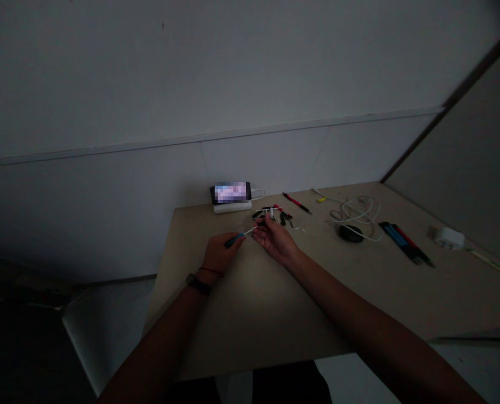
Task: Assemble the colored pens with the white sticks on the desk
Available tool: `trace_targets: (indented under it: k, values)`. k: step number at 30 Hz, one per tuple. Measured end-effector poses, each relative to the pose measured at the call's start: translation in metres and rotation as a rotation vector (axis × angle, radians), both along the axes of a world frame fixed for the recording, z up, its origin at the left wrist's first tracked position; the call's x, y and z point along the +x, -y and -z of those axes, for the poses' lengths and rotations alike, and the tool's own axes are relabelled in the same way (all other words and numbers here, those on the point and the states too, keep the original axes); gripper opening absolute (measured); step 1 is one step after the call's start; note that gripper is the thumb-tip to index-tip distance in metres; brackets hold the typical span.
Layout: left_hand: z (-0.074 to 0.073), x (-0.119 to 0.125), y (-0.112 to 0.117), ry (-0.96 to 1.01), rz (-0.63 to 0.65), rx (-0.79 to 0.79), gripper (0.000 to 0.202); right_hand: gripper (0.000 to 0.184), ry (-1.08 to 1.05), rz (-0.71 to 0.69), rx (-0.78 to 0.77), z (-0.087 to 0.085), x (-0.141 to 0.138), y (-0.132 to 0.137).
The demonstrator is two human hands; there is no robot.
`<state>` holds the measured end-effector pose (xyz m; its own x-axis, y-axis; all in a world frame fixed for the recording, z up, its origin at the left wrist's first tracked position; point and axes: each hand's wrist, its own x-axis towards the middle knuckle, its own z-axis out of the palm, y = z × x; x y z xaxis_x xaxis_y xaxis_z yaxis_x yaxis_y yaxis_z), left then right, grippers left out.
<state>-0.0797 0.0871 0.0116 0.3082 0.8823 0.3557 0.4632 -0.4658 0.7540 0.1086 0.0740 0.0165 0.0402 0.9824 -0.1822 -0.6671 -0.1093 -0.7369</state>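
Observation:
Over the front middle of the table, my left hand (221, 253) is closed around a blue and black pen barrel (234, 240). A thin pale pen refill (250, 230) runs from the barrel towards my right hand (277, 240). The fingers of my right hand pinch a small dark pen part (261, 223) at the refill's far end; whether the two are joined is too small to tell. Just beyond my right hand lies a loose pile of small pen parts (282, 219), black, red and white.
A phone (230, 193) leans on a white block (233, 207) near the wall. A red and black pen (297, 203) lies behind the pile. To the right are a coiled white cable (359, 210), a black mouse (351, 233), several pens (401, 241) and a white plug adapter (449, 238).

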Motion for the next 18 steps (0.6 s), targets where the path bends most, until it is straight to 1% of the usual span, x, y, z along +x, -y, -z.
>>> trace_targets:
  k: [7,13,18]
  values:
    - [0.001,-0.001,-0.001,-0.044,0.016,0.018,0.033,0.033,0.078,-0.004,0.029,0.000,-0.002,0.002]
    - [0.000,0.000,0.001,-0.063,0.059,0.013,0.029,0.044,0.254,-0.052,0.035,0.006,-0.012,0.005]
    - [0.000,0.001,0.002,-0.052,0.072,-0.003,0.032,0.049,0.368,-0.083,0.051,0.010,-0.017,0.007]
